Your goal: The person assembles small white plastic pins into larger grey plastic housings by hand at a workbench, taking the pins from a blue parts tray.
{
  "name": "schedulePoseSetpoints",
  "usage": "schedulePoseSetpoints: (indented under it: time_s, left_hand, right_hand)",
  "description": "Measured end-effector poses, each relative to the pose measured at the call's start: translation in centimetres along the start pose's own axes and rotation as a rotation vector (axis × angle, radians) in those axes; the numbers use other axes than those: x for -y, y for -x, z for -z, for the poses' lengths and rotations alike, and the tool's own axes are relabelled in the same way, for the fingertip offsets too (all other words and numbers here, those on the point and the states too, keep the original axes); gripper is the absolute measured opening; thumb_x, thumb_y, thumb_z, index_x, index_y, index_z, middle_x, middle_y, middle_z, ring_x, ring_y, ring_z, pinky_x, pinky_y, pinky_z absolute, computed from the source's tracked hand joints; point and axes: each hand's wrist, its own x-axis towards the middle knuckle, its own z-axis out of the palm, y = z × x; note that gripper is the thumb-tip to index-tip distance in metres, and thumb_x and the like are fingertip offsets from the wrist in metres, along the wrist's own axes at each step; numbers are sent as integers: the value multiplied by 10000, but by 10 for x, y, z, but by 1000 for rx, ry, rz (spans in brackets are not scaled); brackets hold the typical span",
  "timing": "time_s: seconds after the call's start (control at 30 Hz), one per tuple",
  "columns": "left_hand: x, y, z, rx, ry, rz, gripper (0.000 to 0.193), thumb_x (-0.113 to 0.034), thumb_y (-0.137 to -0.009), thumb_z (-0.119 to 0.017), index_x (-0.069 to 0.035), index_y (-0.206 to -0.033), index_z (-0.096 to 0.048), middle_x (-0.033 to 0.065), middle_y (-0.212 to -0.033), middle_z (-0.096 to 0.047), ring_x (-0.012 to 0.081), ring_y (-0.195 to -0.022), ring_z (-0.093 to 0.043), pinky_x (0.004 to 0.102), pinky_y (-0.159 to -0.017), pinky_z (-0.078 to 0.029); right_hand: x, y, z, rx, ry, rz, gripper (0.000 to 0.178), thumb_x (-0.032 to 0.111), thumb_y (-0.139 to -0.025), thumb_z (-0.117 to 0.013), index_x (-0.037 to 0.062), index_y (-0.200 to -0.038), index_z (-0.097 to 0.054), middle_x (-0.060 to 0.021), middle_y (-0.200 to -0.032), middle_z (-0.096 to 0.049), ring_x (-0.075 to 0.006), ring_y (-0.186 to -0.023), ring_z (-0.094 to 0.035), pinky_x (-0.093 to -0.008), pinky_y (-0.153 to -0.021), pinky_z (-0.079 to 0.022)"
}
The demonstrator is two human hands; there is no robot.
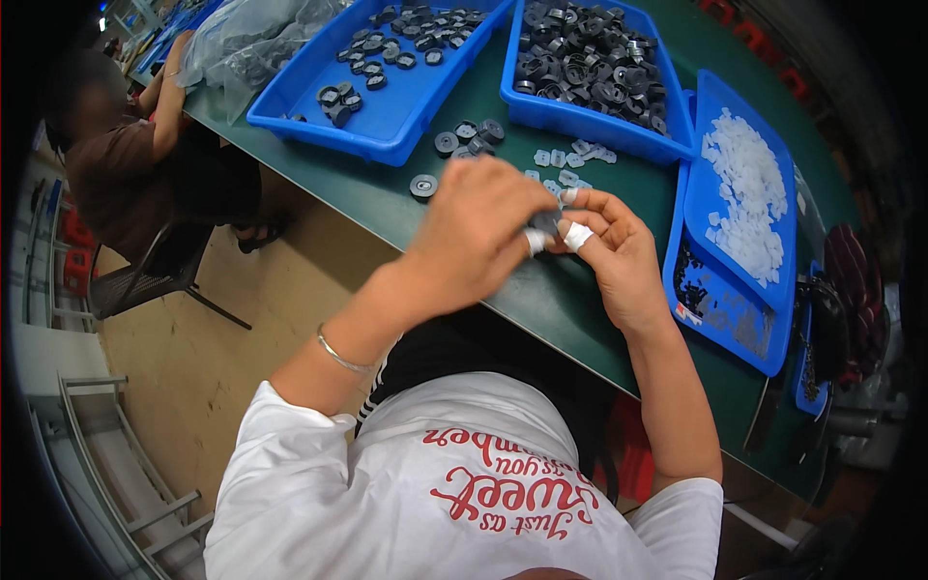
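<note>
A small dark round plastic part (544, 222) is pinched between my two hands, just above the table's near edge. My left hand (478, 227), slightly blurred, reaches over it from the left with its fingertips closed on it. From the other side my right hand (619, 246) grips it between thumb and fingers; white tape wraps several fingertips. Beyond the hands lie several loose clear plastic pieces (570, 158). A few round dark parts (469, 140) sit in a group nearby, and another (422, 187) rests alone left of my left hand.
Blue trays hold finished-looking round parts (372, 58), a heap of dark round housings (590, 72), and white plastic pieces (744, 184). Under the white pieces' tray, another blue tray (773, 362) contains small black bits. A seated person (126, 174) works at the far left beside plastic bags (246, 48).
</note>
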Motion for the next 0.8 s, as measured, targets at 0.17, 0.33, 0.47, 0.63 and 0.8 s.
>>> schedulePoseSetpoints:
  time_s: [0.17, 0.33, 0.47, 0.63, 0.8]
  left_hand:
    - [53, -40, 12, -167, -348, 117, 196, -88, -724, -669, -54, -915, -639, 81, -935, -604, 279, -928, -511, 398, -824, -356]
    - [85, -50, -10, 60, -803, 245, 113, -90, -735, -628, -58, -828, -684, 98, -878, -630, 272, -973, -516, 431, -892, -336]
    - [82, -55, -14, 231, -839, 242, 101, -101, -737, -627, -60, -807, -687, 103, -862, -644, 274, -980, -531, 445, -897, -340]
    - [66, -95, -1, 232, -722, 335, 161, -100, -784, -600, -76, -916, -688, 107, -930, -660, 278, -961, -579, 453, -866, -412]
    - [109, -138, -32, 228, -607, 212, 241, -103, -789, -603, -91, -1014, -688, 124, -952, -675, 304, -994, -590, 433, -923, -416]
  right_hand:
    - [-8, -5, 6, -118, 98, 133, 329, 63, -884, -641, -20, -1179, -523, -63, -1019, -612, -99, -934, -574, -228, -834, -460]
    - [-5, -6, 5, -87, 88, 70, 306, 60, -889, -629, -23, -1167, -532, -52, -985, -607, -92, -908, -574, -224, -821, -462]
    - [-9, -5, 11, -68, 116, 67, 302, 86, -901, -606, -12, -1176, -525, -74, -980, -632, -126, -884, -601, -248, -795, -475]
    - [-11, -7, 14, -94, 80, 18, 289, 78, -904, -603, -8, -1170, -531, -67, -966, -630, -121, -868, -595, -244, -781, -477]
    - [-17, -12, 12, -225, 271, 184, 252, 10, -869, -600, -6, -1118, -566, -81, -987, -624, -116, -833, -602, -239, -767, -478]
